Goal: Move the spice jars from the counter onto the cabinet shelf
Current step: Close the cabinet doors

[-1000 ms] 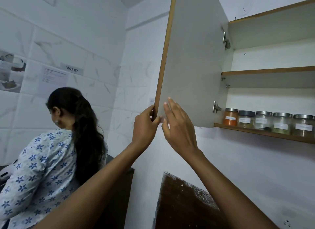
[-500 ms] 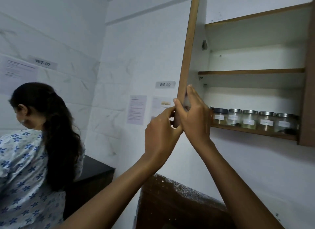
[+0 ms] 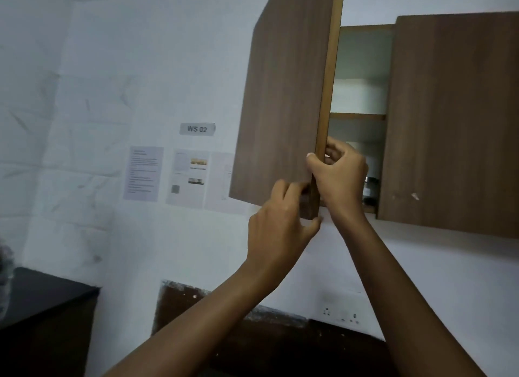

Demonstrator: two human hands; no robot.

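I make out the left door [image 3: 280,109] as matt brown wood-grain laminate, edge band [image 3: 328,81] paler and smooth, right door [image 3: 455,118] the same finish, wall tiles [image 3: 70,123] white, faintly marble-veined, paper sheets [image 3: 143,173] matt, jar [image 3: 370,184] with a shiny metal lid, counter [image 3: 42,298] dark, matt.

We're in a kitchen set up as a numbered workstation: a wood-grain cabinet door [image 3: 280,109] hangs ajar on a wall of white marbled tiles [image 3: 70,123], a "WS 02" label [image 3: 197,129] sits above taped-up printed sheets [image 3: 143,173], a dark bench [image 3: 42,295] lies lower left, and there's a power socket [image 3: 341,316] below.
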